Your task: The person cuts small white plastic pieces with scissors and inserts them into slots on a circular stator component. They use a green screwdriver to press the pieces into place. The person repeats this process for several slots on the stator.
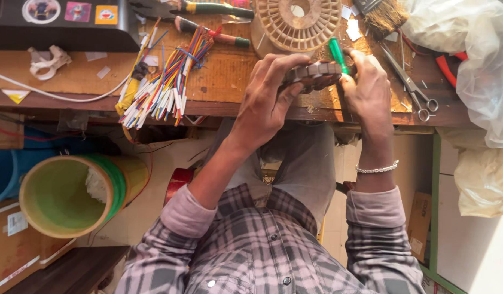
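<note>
A plaid-shirted worker's sleeves (262, 245) frame the scene. Beyond them, from the left: a bundle of coloured wire sleeves (164, 87) lies fanned at the workbench's (224, 76) front edge. The left hand (267, 95) closes over a round, dark slotted metal core (316, 73), pinned at that same front edge, right of centre. The right hand (368, 90) grips a green-handled tool (337, 54) against the core. A cream plastic spool (297, 22) sits behind, at the back edge; scissors (412, 87) lie toward the front right corner.
</note>
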